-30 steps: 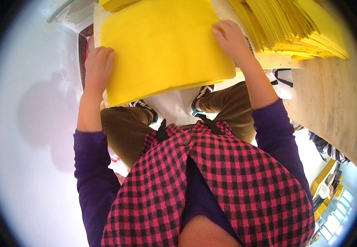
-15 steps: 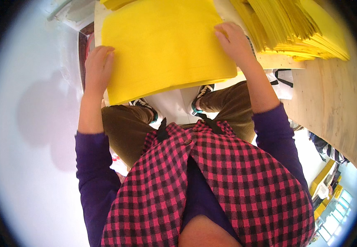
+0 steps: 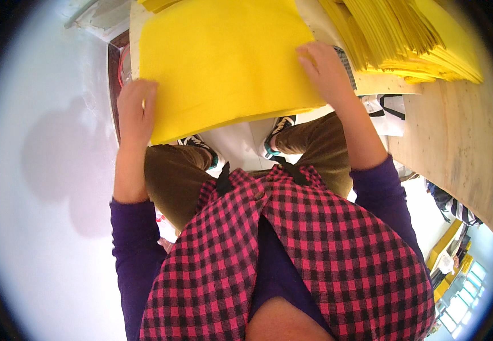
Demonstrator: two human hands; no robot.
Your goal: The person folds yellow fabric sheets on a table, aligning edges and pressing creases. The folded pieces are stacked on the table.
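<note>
Sheets of yellow, cloth-like material [image 3: 229, 62] lie flat in a pile directly in front of the person, their near edges nearly lined up. At the left edge of this pile is the left hand [image 3: 137, 111], its fingers bent and its thumb held off from them, so that a small gap shows between. The right hand [image 3: 326, 71] reaches over the pile's right edge, fingers curled inward and thumb a little apart; it is slightly blurred. Whether either hand's fingertips grip or only rest against the pile's edges, I cannot tell. Just right of the pile, beside the right hand, a grey patterned piece [image 3: 346, 65] shows in part. Farther right of the pile, a thick stack of folded yellow pieces [image 3: 383, 34] fans out over more yellow layers, and a bare wooden board [image 3: 451, 131] stretches nearer the person. Beyond the pile's far left corner sits another yellow piece [image 3: 158, 4], cut off by the view. Past the pile's near edge, two dark shoes [image 3: 280, 128] with pale laces stand on the floor. Well left of the pile is a white wall [image 3: 30, 256].
</note>
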